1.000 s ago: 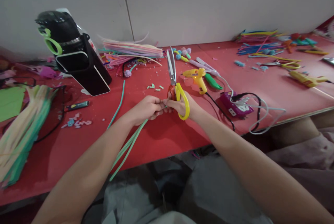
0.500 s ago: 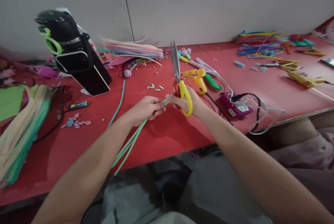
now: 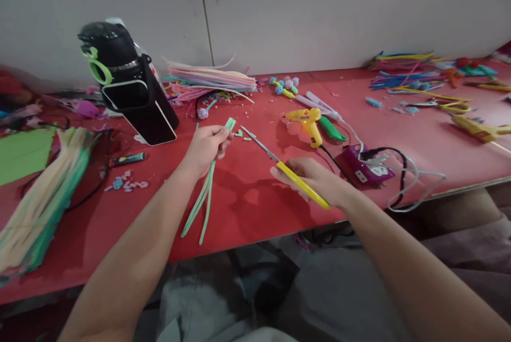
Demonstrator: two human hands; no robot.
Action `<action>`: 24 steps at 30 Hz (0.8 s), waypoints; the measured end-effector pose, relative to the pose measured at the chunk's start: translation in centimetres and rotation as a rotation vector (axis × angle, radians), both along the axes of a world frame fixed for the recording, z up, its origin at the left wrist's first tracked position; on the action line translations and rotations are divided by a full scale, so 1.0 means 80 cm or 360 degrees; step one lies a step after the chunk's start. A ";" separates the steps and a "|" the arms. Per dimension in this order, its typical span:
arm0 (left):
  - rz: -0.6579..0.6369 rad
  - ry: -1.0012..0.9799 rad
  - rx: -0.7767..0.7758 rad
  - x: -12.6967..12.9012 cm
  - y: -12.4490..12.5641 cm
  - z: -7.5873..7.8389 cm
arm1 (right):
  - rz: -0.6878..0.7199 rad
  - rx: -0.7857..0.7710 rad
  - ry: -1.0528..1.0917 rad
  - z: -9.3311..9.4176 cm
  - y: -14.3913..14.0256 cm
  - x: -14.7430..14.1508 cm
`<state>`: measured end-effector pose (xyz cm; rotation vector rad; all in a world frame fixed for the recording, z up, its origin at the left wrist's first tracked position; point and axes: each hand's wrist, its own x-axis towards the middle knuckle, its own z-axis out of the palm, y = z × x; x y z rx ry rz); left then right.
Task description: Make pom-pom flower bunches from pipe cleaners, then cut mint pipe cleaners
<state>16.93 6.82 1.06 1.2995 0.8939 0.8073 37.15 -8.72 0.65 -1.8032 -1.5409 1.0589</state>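
Observation:
My left hand (image 3: 209,146) pinches a small bunch of light green pipe cleaners (image 3: 200,201). Their short ends stick up past my fingers, and the long ends hang toward the table's front edge. In my right hand (image 3: 309,174) is a pair of scissors with a yellow handle (image 3: 303,184). The blades (image 3: 259,142) look closed and point up and left, with the tip close to the bunch but apart from it. Several short green cut pieces (image 3: 246,139) lie on the red table (image 3: 255,193) just behind the blade tip.
A yellow glue gun (image 3: 307,123) and a purple power strip (image 3: 366,166) with cables lie to the right. At left stand a black bottle in a holder (image 3: 139,102) and a large pipe-cleaner bundle (image 3: 48,203). More pipe cleaners (image 3: 211,77) lie along the wall.
My left hand has moved left and up with the green bunch. My right hand has moved right and down, and the scissors have swung from upright to pointing left toward the bunch's ends.

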 end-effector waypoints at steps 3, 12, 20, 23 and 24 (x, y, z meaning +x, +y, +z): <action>-0.0009 0.0007 -0.0001 0.005 -0.005 0.002 | 0.0051 0.0024 -0.0088 -0.002 0.000 -0.006; -0.0151 0.0030 0.0015 0.007 -0.007 -0.004 | 0.0073 0.0115 -0.0080 -0.010 0.011 -0.013; -0.0251 0.0093 0.0049 0.002 -0.004 -0.005 | 0.0073 0.0074 -0.0114 -0.009 0.015 -0.018; -0.0278 0.0124 0.0054 0.001 -0.003 -0.004 | 0.0073 0.0085 -0.0199 -0.008 0.014 -0.019; -0.0282 0.0133 0.0050 0.001 -0.003 -0.003 | 0.0069 0.0100 -0.0253 -0.006 0.014 -0.019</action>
